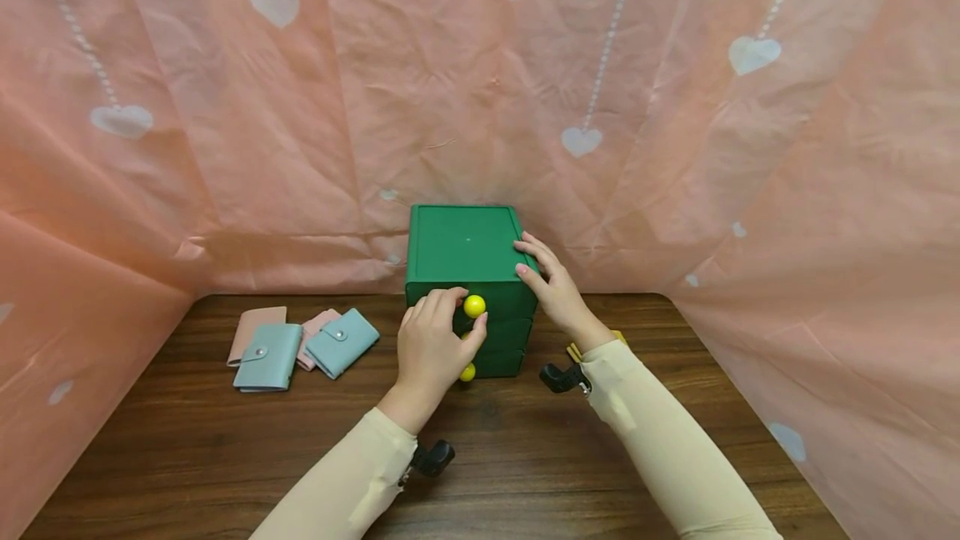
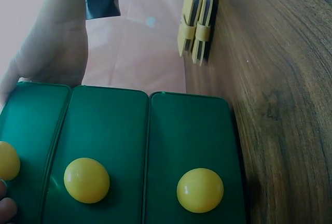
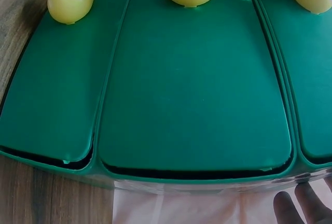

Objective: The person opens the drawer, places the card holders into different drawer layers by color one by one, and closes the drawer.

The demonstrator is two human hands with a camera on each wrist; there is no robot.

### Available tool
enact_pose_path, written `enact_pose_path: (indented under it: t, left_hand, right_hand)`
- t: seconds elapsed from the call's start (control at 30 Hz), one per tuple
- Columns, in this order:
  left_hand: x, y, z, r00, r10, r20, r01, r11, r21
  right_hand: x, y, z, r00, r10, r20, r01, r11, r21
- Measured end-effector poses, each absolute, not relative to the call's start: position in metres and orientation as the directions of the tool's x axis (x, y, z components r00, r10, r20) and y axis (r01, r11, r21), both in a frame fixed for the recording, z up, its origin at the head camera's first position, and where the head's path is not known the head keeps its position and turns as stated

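Observation:
A green cabinet with three stacked drawers stands on the table, each drawer front bearing a round yellow knob. All the drawers sit in the cabinet body. My left hand is at the top drawer, thumb and index finger pinching its yellow knob from either side. In the left wrist view, its fingertips show at the lower left beside that knob. My right hand rests on the cabinet's upper right edge, fingers spread over the top and side. Only a few of its fingers show in the right wrist view.
Left of the cabinet lie two light blue card holders overlapping pink ones. Yellow card holders are on the right, partly behind my right forearm in the head view. A pink curtain with white hearts hangs close behind the cabinet.

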State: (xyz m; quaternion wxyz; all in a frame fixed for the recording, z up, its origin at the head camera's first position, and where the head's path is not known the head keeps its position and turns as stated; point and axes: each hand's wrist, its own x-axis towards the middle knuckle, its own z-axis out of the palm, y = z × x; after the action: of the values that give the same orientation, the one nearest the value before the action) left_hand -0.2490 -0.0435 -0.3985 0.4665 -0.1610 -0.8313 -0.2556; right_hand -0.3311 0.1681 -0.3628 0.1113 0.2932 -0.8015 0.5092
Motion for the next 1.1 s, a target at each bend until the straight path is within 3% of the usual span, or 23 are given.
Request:
enact_pose_path:
  t: [1.1]
  left_hand:
    - [-0.254, -0.0406, -0.4042, -0.461, 0.091, 0.883, 0.457, 0.877, 0.149]
  right_hand:
    - [-0.3304, 0.1674, -0.3634, -0.802, -0.348, 0.485, -0.581, 0.268, -0.768]
